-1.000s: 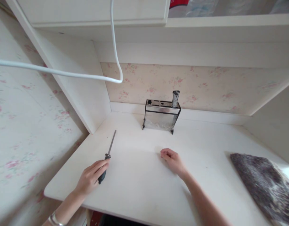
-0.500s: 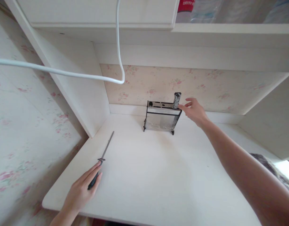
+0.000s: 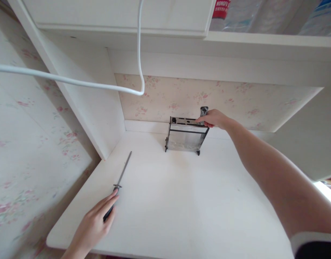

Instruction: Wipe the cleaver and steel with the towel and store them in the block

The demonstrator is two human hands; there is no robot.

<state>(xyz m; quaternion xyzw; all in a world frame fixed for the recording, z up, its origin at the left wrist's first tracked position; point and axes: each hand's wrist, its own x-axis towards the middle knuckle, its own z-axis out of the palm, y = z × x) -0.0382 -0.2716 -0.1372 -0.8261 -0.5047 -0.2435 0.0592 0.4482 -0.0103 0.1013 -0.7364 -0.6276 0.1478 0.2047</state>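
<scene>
On the left of the white table lies a sharpening steel [image 3: 124, 167], its thin rod pointing away from me and its dark handle toward me. My left hand [image 3: 94, 220] is closed over that handle, which partly shows between thumb and fingers. Against the back stands a knife rack [image 3: 183, 130] with a dark slotted top and a clear front. A patterned knife handle [image 3: 204, 109] rises from its right end. My right hand [image 3: 211, 118] has its fingers wrapped round the handle's lower part. A greyish shape, perhaps the blade, shows faintly through the clear front.
A white cable [image 3: 100, 86] hangs across the upper left, close to the camera. Overhead are a white cabinet [image 3: 116, 16] and a shelf with bottles [image 3: 240, 16]. White side panels flank the table [image 3: 165, 208], and flowered wallpaper [image 3: 165, 95] covers the back.
My right hand has moved left from beside the knife handle and closed round it. My left hand stays on the sharpening steel. The view has shifted slightly.
</scene>
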